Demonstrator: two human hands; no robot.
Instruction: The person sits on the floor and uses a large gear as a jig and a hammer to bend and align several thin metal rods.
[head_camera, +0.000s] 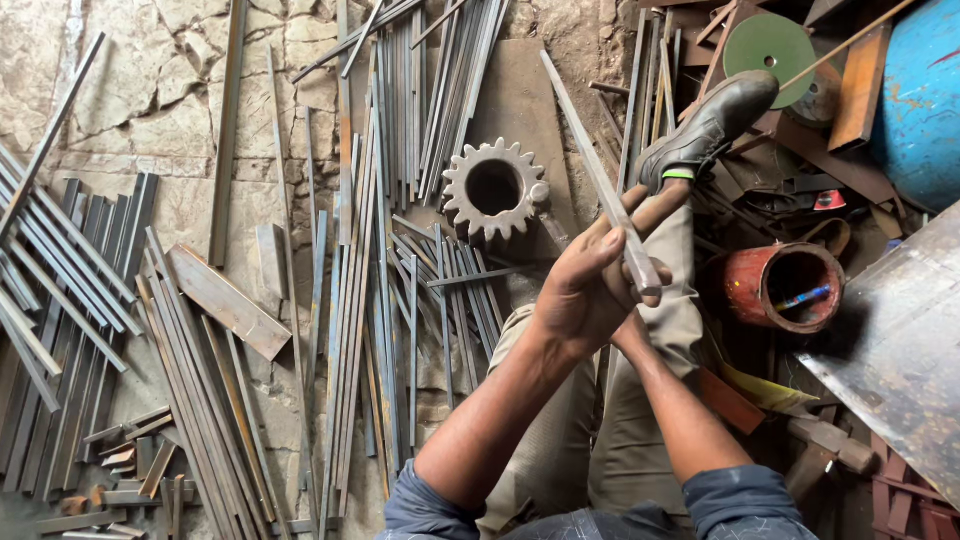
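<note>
Grip of both hands (600, 290) encloses a grey, straight square steel bar (590, 155).

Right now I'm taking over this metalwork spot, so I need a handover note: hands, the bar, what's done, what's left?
Left hand: wrapped around the near end of the flat steel bar, holding it up over the lap.
Right hand: mostly hidden behind it, fingers on the same bar.
Gear wheel and loose strips lie on the floor ahead.
Done: bar picked up. Left: nothing on the bar looks worked yet.
</note>
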